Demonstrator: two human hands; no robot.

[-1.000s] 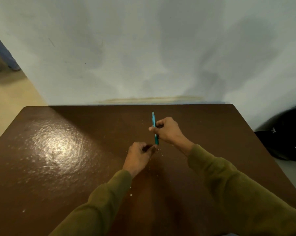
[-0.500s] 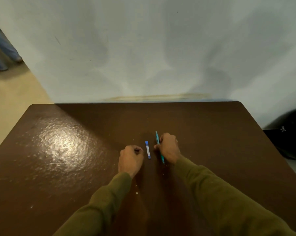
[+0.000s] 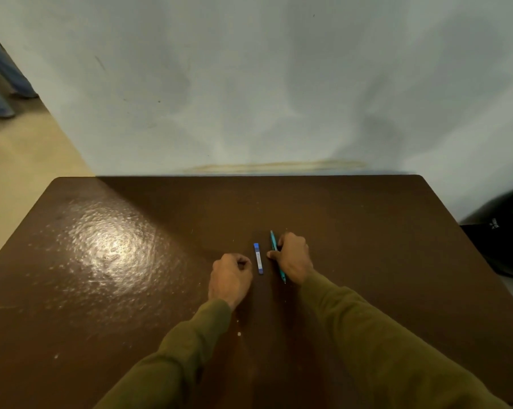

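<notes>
A teal pen (image 3: 273, 242) lies near the middle of the brown table (image 3: 131, 290), with my right hand (image 3: 293, 258) over it, thumb and fingers curled round its barrel. A small blue-and-white tube (image 3: 258, 258) lies flat on the table between my two hands, touched by neither. My left hand (image 3: 230, 276) rests on the table just left of the tube, fingers curled into a loose fist; nothing shows in it.
The table's far edge meets a pale wall (image 3: 278, 84). A black bag (image 3: 503, 240) sits on the floor off the table's right side. At far left a person's legs in jeans (image 3: 1, 81) stand on the beige floor.
The pen was upright between both hands a second ago; my right hand has lowered it flat onto the table. My left hand has drawn back left, and the tube now lies between them.
</notes>
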